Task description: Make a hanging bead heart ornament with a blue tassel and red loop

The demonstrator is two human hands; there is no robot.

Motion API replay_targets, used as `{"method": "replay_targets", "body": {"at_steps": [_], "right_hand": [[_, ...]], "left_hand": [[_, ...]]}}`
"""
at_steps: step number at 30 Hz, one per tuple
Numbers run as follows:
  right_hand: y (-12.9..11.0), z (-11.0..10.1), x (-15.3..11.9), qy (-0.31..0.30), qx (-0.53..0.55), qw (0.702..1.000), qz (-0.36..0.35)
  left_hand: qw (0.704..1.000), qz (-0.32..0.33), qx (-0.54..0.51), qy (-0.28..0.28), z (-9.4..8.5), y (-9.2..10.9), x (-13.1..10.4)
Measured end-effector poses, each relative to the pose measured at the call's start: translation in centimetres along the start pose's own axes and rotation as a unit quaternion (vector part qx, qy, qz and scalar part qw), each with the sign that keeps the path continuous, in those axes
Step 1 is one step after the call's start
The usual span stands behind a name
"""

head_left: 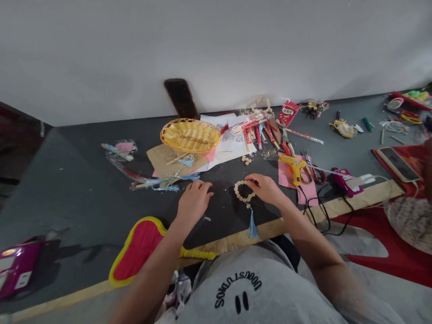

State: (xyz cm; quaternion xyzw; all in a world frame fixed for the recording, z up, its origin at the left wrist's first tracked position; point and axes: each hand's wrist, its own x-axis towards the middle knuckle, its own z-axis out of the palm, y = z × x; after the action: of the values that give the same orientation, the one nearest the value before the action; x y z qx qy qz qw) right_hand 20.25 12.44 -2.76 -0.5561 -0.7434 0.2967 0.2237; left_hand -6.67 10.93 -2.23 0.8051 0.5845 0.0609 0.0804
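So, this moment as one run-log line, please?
Left hand: nothing visibly held | Right hand: holding beaded loop with blue tassel | Nearby: glue gun, woven basket

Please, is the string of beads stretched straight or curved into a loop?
Curved into a loop: the beads ring dark tabletop; the right hand hides one part.

Right fingers point(253, 178) hold a beaded ring point(237, 192); left fingers point(204, 185) nearby

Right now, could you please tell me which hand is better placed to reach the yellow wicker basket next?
Probably the left hand: it looks empty and lies nearer the yellow wicker basket, while the right hand touches the tasselled bead bracelet.
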Motion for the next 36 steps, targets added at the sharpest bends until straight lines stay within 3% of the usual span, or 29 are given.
{"method": "replay_targets", "body": {"at_steps": [7,10,15,18,21,26,29,36], "right_hand": [[-0.3,0.5,0.0,0.056,-0.069,0.995,-0.036],[-1.8,0.4,-0.8,0.101,-0.022,0.991,-0.08],[-4.6,0.7,-2.0,0.02,0.163,0.981,-0.106],[-5.1,0.7,-2.4,-0.021,0.191,0.977,-0.089],[-4.9,0.3,-2.9,-0.019,0.177,0.982,-0.062],[-4.5,-0.7,-3.9,0.03,0.172,0.985,-0.018],[-4.4,-1.2,-4.1,0.063,0.192,0.979,0.011],[-3.9,-1.4,-3.8,0.053,0.255,0.965,0.037]], "left_hand": [[1.0,0.012,0.022,0.007,0.1,0.7,0.5],[1.0,0.025,0.006,0.0,-0.8,1.8,0.6],[0.994,0.068,-0.068,-0.053,-2.5,4.5,0.6],[0.991,0.063,-0.102,-0.062,-3.2,5.9,0.6],[0.986,0.054,-0.141,-0.066,-3.7,6.7,0.7],[0.962,0.08,-0.242,-0.096,-4.0,6.5,0.9],[0.96,0.053,-0.26,-0.093,-3.8,5.8,0.8],[0.948,0.005,-0.305,-0.095,-3.5,4.8,0.2]]}}
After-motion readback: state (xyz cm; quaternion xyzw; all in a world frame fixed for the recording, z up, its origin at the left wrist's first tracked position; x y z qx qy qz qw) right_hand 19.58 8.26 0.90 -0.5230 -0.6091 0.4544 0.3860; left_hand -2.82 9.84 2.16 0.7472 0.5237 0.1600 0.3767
